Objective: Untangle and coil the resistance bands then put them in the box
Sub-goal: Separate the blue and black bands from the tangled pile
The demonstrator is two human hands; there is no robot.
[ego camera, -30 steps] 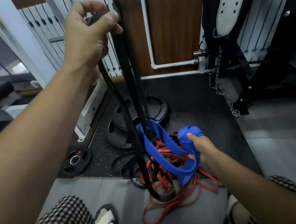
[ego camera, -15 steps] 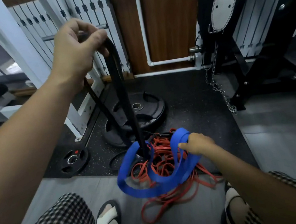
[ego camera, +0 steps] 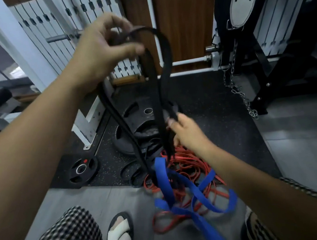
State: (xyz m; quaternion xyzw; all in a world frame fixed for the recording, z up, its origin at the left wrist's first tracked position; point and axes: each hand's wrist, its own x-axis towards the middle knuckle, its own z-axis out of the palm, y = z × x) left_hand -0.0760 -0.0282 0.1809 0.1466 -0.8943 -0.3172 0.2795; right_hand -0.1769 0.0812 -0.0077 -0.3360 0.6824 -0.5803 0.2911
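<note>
My left hand (ego camera: 100, 50) is raised and grips the top loop of a black resistance band (ego camera: 157, 93), which hangs down in long strands to the floor. Lower and to the right, my right hand (ego camera: 186, 134) pinches one black strand of that band. A wide blue band (ego camera: 181, 201) lies loose on the floor under my right forearm, draped over a tangle of thin red bands (ego camera: 185, 167). No box is in view.
Black weight plates (ego camera: 140, 125) lie stacked on the rubber mat behind the bands, and a smaller plate (ego camera: 82, 168) lies to the left. A chain (ego camera: 238, 91) hangs from a black rack at right. My sandalled foot (ego camera: 119, 234) stands near the bands.
My right hand let go of the blue band, which dropped onto the red tangle, and moved up to pinch a black strand. My left hand shifted right, still holding the black band.
</note>
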